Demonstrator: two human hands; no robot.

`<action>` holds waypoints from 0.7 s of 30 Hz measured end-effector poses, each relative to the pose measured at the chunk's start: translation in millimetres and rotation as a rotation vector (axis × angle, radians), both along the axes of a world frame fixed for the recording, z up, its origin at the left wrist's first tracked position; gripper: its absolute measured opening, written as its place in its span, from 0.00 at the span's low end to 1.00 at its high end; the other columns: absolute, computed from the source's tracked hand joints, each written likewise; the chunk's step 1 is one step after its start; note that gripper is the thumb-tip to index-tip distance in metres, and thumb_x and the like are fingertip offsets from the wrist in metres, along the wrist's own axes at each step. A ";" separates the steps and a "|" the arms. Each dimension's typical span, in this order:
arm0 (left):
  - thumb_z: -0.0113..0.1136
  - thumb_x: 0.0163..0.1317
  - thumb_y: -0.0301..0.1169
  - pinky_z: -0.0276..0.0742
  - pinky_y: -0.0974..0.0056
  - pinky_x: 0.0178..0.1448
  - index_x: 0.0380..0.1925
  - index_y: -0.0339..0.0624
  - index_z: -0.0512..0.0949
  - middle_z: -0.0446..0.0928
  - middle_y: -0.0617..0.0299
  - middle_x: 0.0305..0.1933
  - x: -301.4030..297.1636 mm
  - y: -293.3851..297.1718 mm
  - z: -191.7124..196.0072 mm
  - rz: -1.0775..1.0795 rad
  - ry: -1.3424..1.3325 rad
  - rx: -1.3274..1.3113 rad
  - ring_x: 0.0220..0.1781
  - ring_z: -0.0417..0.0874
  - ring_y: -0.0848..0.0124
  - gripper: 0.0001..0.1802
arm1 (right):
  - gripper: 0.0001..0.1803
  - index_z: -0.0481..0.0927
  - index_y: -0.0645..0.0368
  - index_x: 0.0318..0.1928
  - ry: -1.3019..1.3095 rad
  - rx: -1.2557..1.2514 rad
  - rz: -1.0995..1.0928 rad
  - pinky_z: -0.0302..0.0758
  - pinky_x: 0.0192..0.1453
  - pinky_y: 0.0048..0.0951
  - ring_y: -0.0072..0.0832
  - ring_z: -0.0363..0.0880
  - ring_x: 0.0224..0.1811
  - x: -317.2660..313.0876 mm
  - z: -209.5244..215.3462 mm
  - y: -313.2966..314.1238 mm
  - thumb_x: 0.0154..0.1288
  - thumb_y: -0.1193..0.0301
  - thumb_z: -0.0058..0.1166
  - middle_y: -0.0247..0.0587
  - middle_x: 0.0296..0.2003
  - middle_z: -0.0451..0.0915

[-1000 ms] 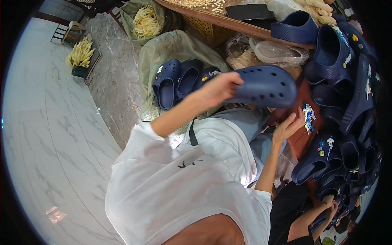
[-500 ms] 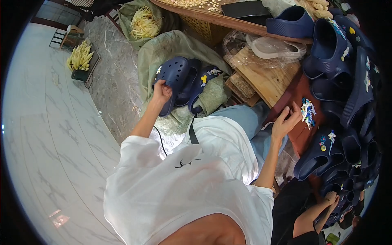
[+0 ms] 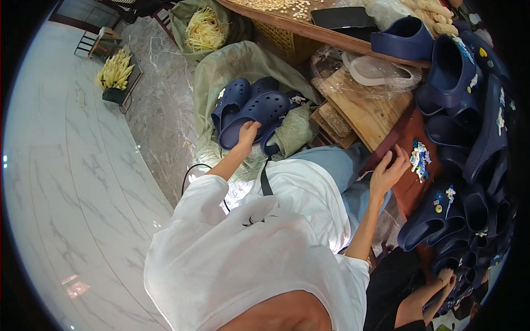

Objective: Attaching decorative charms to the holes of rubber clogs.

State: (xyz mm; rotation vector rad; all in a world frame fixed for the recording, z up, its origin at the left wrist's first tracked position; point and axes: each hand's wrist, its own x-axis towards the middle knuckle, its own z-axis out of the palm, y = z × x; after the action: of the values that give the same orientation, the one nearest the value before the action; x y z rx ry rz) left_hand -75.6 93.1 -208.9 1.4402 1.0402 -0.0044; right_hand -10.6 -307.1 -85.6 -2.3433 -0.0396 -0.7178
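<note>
My left hand [image 3: 247, 134] grips the heel end of a navy clog [image 3: 268, 108], a holed one with its toe pointing up and right. It is above the open green woven sack [image 3: 214, 65], where more navy clogs lie; one navy clog with a small charm [image 3: 234, 94] is just left of it. The held clog partly hides those beneath. My right hand [image 3: 391, 170] is open, fingers spread and slightly bent, over the edge of a red-brown board [image 3: 406, 193]. Beside its fingertips lies a small pile of blue and white shoe charms [image 3: 420, 161], which it does not visibly hold.
Many navy clogs, some with charms [image 3: 441, 204], crowd the right side. Another person's hands [image 3: 446, 278] work among them at lower right. Ahead are stacked wooden boards [image 3: 370, 105], a pale sole in plastic [image 3: 381, 70] and a table edge [image 3: 326, 38] with a black phone-like slab [image 3: 342, 21].
My left hand has moved right with the clog and turned it, uncovering the charm-bearing clog to its left and covering a yellow charm on another. My right hand stays open by the charms.
</note>
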 end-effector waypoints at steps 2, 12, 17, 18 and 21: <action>0.64 0.52 0.38 0.70 0.64 0.57 0.49 0.35 0.79 0.81 0.55 0.49 -3.9 -5.8 7.0 0.010 0.077 0.189 0.49 0.80 0.66 0.25 | 0.13 0.76 0.64 0.53 0.013 0.001 -0.015 0.67 0.62 0.42 0.47 0.71 0.58 -0.8 0.3 1.2 0.71 0.73 0.51 0.54 0.52 0.71; 0.51 0.63 0.35 0.68 0.58 0.66 0.55 0.35 0.77 0.79 0.48 0.56 14.0 -39.9 -72.2 -0.395 0.078 0.111 0.60 0.77 0.58 0.23 | 0.12 0.78 0.63 0.51 -0.011 -0.056 -0.023 0.68 0.60 0.42 0.47 0.72 0.56 -2.7 3.8 -2.1 0.70 0.73 0.51 0.53 0.52 0.72; 0.46 0.71 0.40 0.74 0.59 0.60 0.56 0.37 0.76 0.80 0.57 0.55 40.8 -54.7 -134.7 -0.193 0.162 -0.267 0.52 0.80 0.64 0.22 | 0.12 0.78 0.64 0.50 -0.012 -0.053 -0.009 0.69 0.60 0.42 0.48 0.72 0.55 -0.4 -2.3 -6.4 0.68 0.74 0.51 0.54 0.50 0.73; 0.46 0.71 0.40 0.75 0.59 0.61 0.56 0.37 0.75 0.79 0.57 0.56 54.2 -71.2 -128.4 -0.076 0.249 -0.625 0.54 0.80 0.63 0.22 | 0.12 0.78 0.64 0.50 -0.004 -0.077 -0.046 0.69 0.60 0.43 0.49 0.72 0.55 -2.7 -3.7 -15.0 0.68 0.74 0.52 0.55 0.50 0.73; 0.49 0.68 0.38 0.74 0.58 0.63 0.50 0.39 0.78 0.79 0.52 0.53 46.6 -46.6 -150.6 -0.258 -0.118 -0.588 0.56 0.79 0.59 0.19 | 0.11 0.78 0.63 0.48 -0.016 -0.013 -0.019 0.71 0.58 0.43 0.49 0.73 0.54 3.1 3.0 -2.4 0.66 0.76 0.53 0.54 0.49 0.74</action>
State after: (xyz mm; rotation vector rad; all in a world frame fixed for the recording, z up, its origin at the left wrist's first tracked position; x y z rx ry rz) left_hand -29.0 46.5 -359.5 1.0088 0.6713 -0.3775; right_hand -7.6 -309.5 -82.5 -2.3536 -0.0296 -0.7484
